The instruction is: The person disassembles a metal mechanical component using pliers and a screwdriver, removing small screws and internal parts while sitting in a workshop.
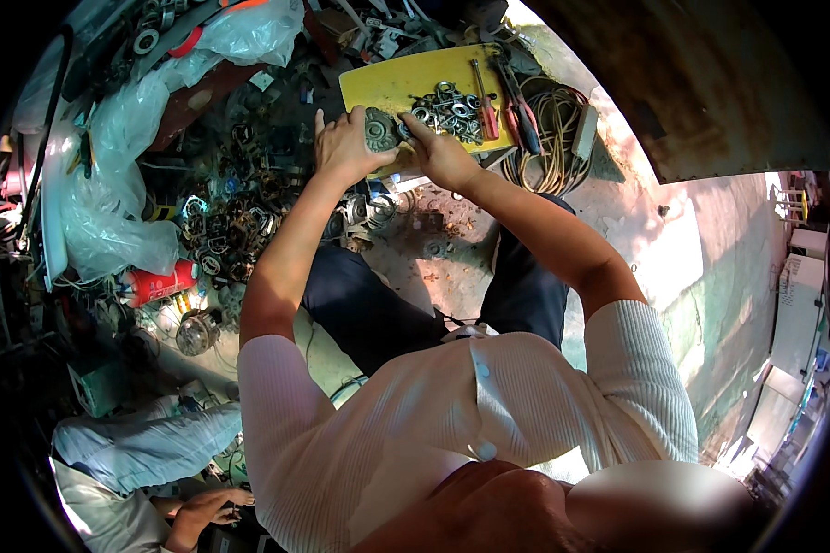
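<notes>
My left hand [343, 150] is closed around the edge of a round grey metal motor end cover [380, 130], its thumb along the near side. Against the cover's right side, my right hand [444, 160] pinches a small dark ring-like piece [404, 128], partly hidden by the fingers. Both hands are over the near edge of a yellow board [378, 81]. On the board lie a heap of small metal bearings and rings [447, 111] and a screwdriver with a red handle [488, 118]. Red-and-black-handled pliers [523, 120] lie at its right edge.
A coil of cable [555, 138] is right of the board. Many loose metal parts [226, 226] cover the ground at left, beside clear plastic sheeting [129, 194] and a red can [161, 283]. Another person's hand [207, 507] shows at lower left. A rusty panel [701, 83] overhangs the upper right.
</notes>
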`<state>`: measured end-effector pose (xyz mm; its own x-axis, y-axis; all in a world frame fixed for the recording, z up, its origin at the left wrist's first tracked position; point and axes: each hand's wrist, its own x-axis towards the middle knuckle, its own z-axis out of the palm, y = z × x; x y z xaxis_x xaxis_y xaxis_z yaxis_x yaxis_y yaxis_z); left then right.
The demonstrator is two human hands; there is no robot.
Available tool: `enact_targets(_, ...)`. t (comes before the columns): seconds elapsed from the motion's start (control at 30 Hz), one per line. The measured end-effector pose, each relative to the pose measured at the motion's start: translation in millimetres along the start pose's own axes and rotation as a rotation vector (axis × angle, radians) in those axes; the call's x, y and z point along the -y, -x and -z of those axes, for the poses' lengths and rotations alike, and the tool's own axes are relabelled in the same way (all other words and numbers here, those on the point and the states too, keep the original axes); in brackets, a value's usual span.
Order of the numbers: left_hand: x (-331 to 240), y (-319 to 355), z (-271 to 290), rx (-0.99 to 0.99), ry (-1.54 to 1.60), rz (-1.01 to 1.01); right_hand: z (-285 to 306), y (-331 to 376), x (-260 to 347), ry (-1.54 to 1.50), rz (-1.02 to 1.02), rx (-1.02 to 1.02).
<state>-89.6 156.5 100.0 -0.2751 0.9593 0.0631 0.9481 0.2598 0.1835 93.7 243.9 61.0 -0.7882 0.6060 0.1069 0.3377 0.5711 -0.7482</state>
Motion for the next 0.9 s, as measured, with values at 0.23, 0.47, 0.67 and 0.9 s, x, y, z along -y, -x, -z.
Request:
enact_targets(0.23, -4, -1, 10, 0.076, -0.025, 0.019, 23, -10, -12, 0.075, 0.096, 0.185)
enact_targets(0.47, -1, -5, 14, 0.054, -0.02, -0.032, 31, -16, -16, 0.196, 0.27, 0.219)
enact_targets(0.67, -1, -2, 5, 0.076, -0.015, 0.032, 4, -2, 0, -0.096, -0.02, 0.01)
enact_targets(0.9, -6, -6, 11, 0.107, -0.015, 0.058, -10, -3, 1, -0.019, -0.04, -0.047)
